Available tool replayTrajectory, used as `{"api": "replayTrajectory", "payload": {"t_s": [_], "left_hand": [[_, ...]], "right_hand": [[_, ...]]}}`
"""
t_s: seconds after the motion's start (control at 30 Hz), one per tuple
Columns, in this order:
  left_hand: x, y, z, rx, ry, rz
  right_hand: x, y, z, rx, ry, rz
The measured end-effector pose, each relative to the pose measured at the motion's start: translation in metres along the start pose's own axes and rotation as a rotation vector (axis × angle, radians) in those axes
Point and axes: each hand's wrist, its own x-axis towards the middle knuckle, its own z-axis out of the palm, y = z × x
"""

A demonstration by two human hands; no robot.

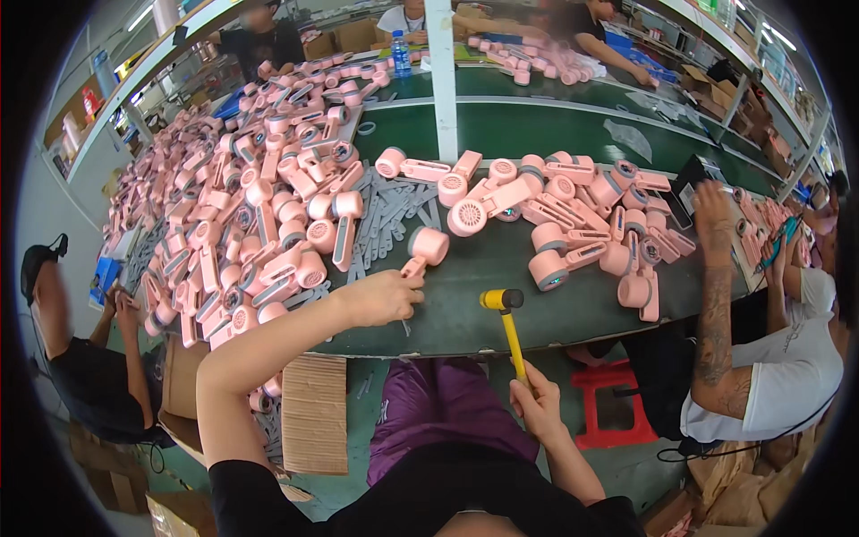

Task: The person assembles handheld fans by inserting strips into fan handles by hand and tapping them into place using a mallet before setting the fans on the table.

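My left hand (383, 297) is closed round the handle of a pink handheld fan (430, 245). The fan's round head, with a grey band, points away from me over the green table (394, 340). In my right hand (539, 404) is a mallet (512, 333) with a yellow handle and a yellow and black head. The mallet head is raised near the table's front edge, to the right of the held fan and apart from it. Grey flat strips (386, 215) lie in a heap just beyond my left hand.
A large pile of pink fans (268, 192) covers the left; another group (573, 210) lies to the right. A white post (442, 80) rises at the far edge, near a water bottle (399, 54). Co-workers sit on both sides. A red stool (608, 438) stands below right.
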Motion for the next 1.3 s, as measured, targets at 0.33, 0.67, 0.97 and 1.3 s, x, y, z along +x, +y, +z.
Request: {"api": "replayTrajectory", "payload": {"t_s": [0.33,0.67,0.97,1.3], "left_hand": [[-0.028,0.049,0.05,-0.23,0.493,-1.366],[-0.01,0.073,0.04,-0.143,0.758,-1.17],[-0.006,0.078,0.049,-0.17,0.901,-1.172],[-0.008,0.086,0.047,-0.22,0.868,-1.169]], "right_hand": [[0.006,-0.006,0.01,-0.024,-0.065,-0.01],[0.005,-0.008,0.014,-0.04,-0.094,0.025],[0.002,-0.007,0.013,-0.027,-0.101,0.047],[0.019,-0.011,0.023,-0.174,-0.202,0.025]]}}
